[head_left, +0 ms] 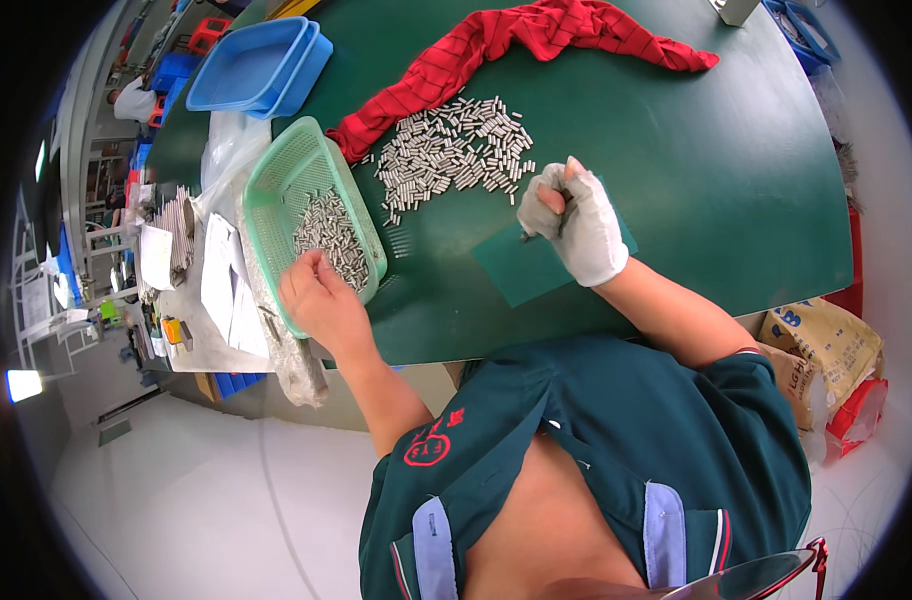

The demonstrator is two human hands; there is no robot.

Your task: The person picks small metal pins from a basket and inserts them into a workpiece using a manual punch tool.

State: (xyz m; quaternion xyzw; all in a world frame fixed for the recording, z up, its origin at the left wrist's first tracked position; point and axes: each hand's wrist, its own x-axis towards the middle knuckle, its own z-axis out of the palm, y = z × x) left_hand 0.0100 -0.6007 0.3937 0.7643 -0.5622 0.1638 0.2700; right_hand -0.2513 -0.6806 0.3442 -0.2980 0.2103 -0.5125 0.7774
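Observation:
My bare left hand [321, 300] is at the near end of a mint-green plastic basket [256, 200], its fingers drawn together beside the short metal pins [331, 235] inside. Whether a pin is between those fingers is hidden. My right hand [576, 225], in a white glove that leaves some fingertips bare, is curled closed above a thin green sheet [516, 275] on the table. A small dark tip shows below its fingers; what it belongs to cannot be made out. Between the hands, farther off, a loose pile of similar metal pins [451, 150] lies on the table.
A red checked cloth [476, 45] curves behind the pile on the green table [736, 190]. Stacked blue trays [256, 65] stand at the far left. White papers [226, 280] and plastic wrap lie left of the basket. Printed sacks [821, 345] stand at the right beside the table.

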